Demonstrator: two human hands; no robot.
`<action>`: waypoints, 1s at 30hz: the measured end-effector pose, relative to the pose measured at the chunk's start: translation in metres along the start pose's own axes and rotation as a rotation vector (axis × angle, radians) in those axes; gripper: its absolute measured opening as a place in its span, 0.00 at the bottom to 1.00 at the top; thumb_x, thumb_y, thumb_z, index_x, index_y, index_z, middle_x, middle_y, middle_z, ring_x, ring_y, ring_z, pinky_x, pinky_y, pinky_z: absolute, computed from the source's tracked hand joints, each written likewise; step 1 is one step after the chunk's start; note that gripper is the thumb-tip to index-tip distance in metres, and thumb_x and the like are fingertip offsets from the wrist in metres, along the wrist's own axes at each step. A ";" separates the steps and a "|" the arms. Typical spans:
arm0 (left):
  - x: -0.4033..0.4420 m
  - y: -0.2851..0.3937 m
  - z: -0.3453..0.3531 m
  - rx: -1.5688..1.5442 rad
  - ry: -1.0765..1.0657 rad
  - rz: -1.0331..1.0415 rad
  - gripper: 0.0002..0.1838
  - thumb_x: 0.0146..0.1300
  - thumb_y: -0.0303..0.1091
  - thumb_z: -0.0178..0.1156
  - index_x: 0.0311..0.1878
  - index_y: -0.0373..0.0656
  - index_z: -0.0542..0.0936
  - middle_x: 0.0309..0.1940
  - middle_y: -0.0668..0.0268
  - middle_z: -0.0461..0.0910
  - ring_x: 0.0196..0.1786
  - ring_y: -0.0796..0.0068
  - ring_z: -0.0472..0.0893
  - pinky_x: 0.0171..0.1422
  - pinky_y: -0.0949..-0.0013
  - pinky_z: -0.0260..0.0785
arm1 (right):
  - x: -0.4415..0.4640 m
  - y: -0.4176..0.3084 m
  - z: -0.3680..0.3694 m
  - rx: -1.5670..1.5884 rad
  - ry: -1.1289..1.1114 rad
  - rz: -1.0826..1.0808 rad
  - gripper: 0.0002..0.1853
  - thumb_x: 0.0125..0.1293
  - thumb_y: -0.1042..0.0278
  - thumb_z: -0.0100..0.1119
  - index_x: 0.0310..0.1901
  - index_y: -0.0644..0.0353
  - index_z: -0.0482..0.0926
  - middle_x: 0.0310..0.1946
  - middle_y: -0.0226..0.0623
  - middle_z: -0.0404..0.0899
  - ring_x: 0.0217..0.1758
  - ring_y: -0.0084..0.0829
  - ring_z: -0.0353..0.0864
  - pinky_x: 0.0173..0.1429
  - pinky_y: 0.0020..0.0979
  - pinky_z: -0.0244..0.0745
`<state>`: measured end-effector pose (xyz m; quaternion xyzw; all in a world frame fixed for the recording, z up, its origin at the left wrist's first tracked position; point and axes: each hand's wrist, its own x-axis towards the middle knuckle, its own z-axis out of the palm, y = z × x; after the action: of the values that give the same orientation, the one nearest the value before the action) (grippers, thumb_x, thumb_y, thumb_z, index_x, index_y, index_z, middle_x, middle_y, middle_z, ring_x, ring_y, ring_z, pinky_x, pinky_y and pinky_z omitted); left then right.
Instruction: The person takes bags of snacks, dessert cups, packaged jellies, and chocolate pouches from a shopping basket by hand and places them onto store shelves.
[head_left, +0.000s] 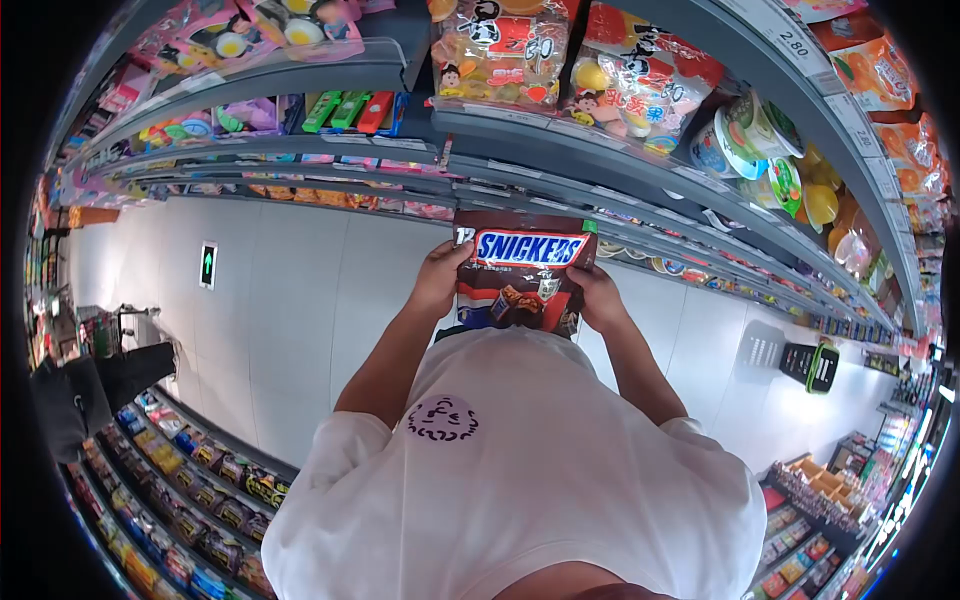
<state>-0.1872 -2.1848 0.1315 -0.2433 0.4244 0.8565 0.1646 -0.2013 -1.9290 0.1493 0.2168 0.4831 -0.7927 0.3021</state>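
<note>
A brown Snickers bag [515,282] is held upright in front of my white shirt, its printed front turned up toward the camera. My left hand [441,276] grips the bag's left edge, thumb on the front near the top corner. On the opposite edge my right hand [597,294] pinches the bag the same way, thumb over the front. The fingers behind the bag are hidden. Just beyond the bag's top edge run the front edges of the shelves.
Shelves ahead carry clear candy bags [500,55], jelly cups [750,150] and orange packets [875,75]. A person in dark clothing [85,400] is at the left. A basket [810,368] stands on the pale floor at the right. A green arrow sign [208,265] marks the floor.
</note>
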 end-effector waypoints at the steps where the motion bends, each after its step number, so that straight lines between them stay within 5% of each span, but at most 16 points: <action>1: 0.003 -0.001 -0.002 0.002 -0.011 -0.009 0.12 0.64 0.33 0.52 0.46 0.36 0.73 0.38 0.61 0.79 0.40 0.72 0.79 0.49 0.67 0.71 | -0.002 0.002 0.000 0.033 0.017 0.006 0.16 0.62 0.72 0.49 0.51 0.69 0.69 0.47 0.44 0.75 0.49 0.37 0.76 0.56 0.37 0.71; 7: 0.001 0.013 0.004 -0.051 -0.055 -0.143 0.14 0.63 0.37 0.53 0.46 0.36 0.74 0.38 0.61 0.79 0.38 0.71 0.80 0.45 0.67 0.74 | -0.011 0.007 0.005 0.039 0.071 0.038 0.19 0.62 0.71 0.49 0.54 0.69 0.66 0.48 0.45 0.74 0.50 0.37 0.76 0.56 0.38 0.71; 10: 0.001 0.019 0.003 -0.114 -0.048 -0.291 0.19 0.64 0.41 0.52 0.52 0.39 0.70 0.46 0.58 0.75 0.48 0.65 0.77 0.50 0.57 0.73 | -0.004 0.012 -0.002 0.041 0.039 0.080 0.20 0.63 0.71 0.46 0.56 0.68 0.63 0.51 0.45 0.71 0.54 0.39 0.73 0.59 0.40 0.68; 16: 0.001 0.021 -0.002 -0.174 -0.206 -0.274 0.18 0.64 0.37 0.49 0.55 0.39 0.67 0.49 0.57 0.74 0.53 0.63 0.75 0.56 0.59 0.69 | -0.003 0.004 0.010 0.057 0.001 0.110 0.21 0.64 0.70 0.43 0.58 0.68 0.62 0.53 0.47 0.70 0.55 0.40 0.72 0.59 0.42 0.68; 30: -0.020 0.015 -0.020 -0.139 -0.284 -0.273 0.27 0.58 0.31 0.53 0.60 0.36 0.60 0.53 0.54 0.71 0.54 0.61 0.75 0.55 0.58 0.71 | 0.000 0.008 0.024 -0.003 -0.005 0.147 0.19 0.64 0.69 0.46 0.55 0.67 0.65 0.50 0.46 0.73 0.51 0.40 0.75 0.56 0.42 0.72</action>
<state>-0.1724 -2.2113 0.1425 -0.1860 0.2998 0.8791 0.3203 -0.1976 -1.9532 0.1546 0.2494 0.4663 -0.7681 0.3610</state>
